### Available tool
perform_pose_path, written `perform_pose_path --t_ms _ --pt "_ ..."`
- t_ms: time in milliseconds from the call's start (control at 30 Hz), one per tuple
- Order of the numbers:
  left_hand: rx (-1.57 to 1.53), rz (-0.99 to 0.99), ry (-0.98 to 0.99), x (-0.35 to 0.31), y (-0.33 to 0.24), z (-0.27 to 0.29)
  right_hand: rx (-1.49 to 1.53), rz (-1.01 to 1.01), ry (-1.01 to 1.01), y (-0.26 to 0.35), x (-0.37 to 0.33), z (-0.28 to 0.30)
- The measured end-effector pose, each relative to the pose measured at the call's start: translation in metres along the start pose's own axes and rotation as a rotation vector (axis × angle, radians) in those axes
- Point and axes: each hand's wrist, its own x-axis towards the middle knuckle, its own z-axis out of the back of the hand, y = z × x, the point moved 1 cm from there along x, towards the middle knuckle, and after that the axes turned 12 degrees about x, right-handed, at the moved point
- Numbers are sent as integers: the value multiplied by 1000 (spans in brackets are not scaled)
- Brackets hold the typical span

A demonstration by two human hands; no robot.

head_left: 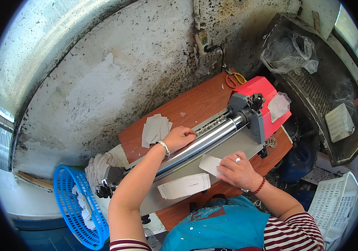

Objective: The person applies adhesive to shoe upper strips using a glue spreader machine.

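1. Right hand (236,169): closed, thumb and fingers pinching one pale, card-like piece (209,165) by its right end. Piece is on the near side of the steel roller (218,133), above the grey metal plate (248,144).
2. Left hand (181,139): fingers curled, at the far side of the roller. Cannot tell whether it holds anything or touches the roller.
3. Other pieces: curved stack (185,186) lies near side of the roller; fanned pile (156,129) lies on the counter (204,98), far side, toward the roller's left end.
4. Step (judged): presenting a single piece to the roller.
5. Next move (judged): would call for squaring the free edge to the roller, with fingertips kept clear of it.
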Motion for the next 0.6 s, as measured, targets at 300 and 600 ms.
perform_pose_path --t_ms 300,600 --pt "36 16 5 3 3 -1 8 78 21 7 4 -3" --pt "53 -8 -32 5 9 -5 -123 254 69 -8 28 -10"
